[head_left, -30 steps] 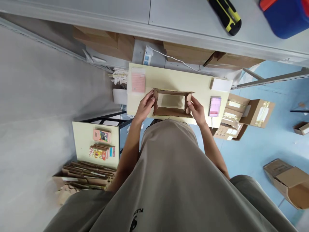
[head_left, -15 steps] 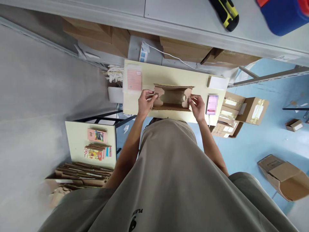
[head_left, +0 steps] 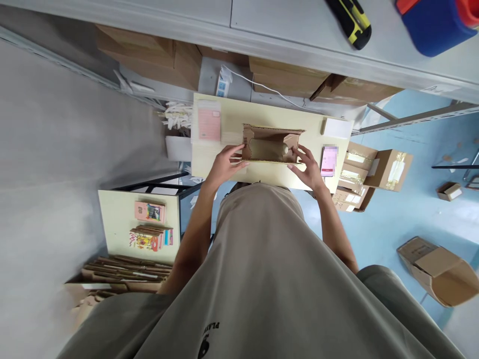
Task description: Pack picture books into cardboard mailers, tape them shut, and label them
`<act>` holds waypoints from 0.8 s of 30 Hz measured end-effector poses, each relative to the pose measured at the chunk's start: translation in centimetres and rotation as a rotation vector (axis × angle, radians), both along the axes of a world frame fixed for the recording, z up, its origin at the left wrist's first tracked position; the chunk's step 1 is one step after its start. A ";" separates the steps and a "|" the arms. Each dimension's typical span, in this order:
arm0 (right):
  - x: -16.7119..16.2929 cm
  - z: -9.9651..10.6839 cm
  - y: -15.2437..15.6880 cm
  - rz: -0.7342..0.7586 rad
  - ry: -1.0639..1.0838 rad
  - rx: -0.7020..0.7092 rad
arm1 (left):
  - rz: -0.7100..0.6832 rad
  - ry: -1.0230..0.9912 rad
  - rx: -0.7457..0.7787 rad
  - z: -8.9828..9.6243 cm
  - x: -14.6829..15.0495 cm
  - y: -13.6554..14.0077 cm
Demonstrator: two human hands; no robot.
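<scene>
A small brown cardboard box [head_left: 271,132] rests on the pale yellow worktop, its open side facing up and its short end flaps folded inward. Through the opening I see a pale inside. My left hand [head_left: 224,166] is at the box's left end, fingers apart and touching the side, with the thumb near the front edge. At the right end, my right hand [head_left: 309,169] is open, its fingertips against the side and the thumb spread toward the front corner.
On the worktop [head_left: 232,112] lie a pink pad [head_left: 209,124], a white box [head_left: 336,127] and a phone [head_left: 329,161]. A utility knife [head_left: 352,25] lies on the shelf above. Side table [head_left: 116,224] holds pink packs; flattened cardboard [head_left: 123,269] stands below. Cartons [head_left: 387,170] are at right.
Both hands have loosened from pinching the end flaps and spread around the box's ends. The box has shifted slightly away from me and to the right.
</scene>
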State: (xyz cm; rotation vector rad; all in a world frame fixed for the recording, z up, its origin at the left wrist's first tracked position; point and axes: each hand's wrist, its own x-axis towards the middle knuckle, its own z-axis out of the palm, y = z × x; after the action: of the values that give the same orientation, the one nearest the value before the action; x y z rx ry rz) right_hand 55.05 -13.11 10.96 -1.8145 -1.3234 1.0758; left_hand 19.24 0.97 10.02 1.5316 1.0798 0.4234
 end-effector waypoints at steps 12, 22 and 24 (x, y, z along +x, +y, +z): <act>-0.2 -1.2 0.2 -0.222 0.033 -0.026 | 0.046 0.182 0.180 -2.3 1.6 0.8; 0.2 -1.0 0.7 -0.144 -0.060 0.043 | 0.023 0.174 0.289 -1.0 2.1 0.6; 0.2 -1.0 0.7 -0.143 -0.045 0.050 | 0.031 0.161 0.285 -1.4 2.1 0.4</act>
State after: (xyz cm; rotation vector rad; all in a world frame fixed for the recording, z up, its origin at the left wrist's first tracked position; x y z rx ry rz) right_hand 55.23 -12.38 10.00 -1.8750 -1.2151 0.9233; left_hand 21.36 1.34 8.65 1.8266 1.2080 0.4988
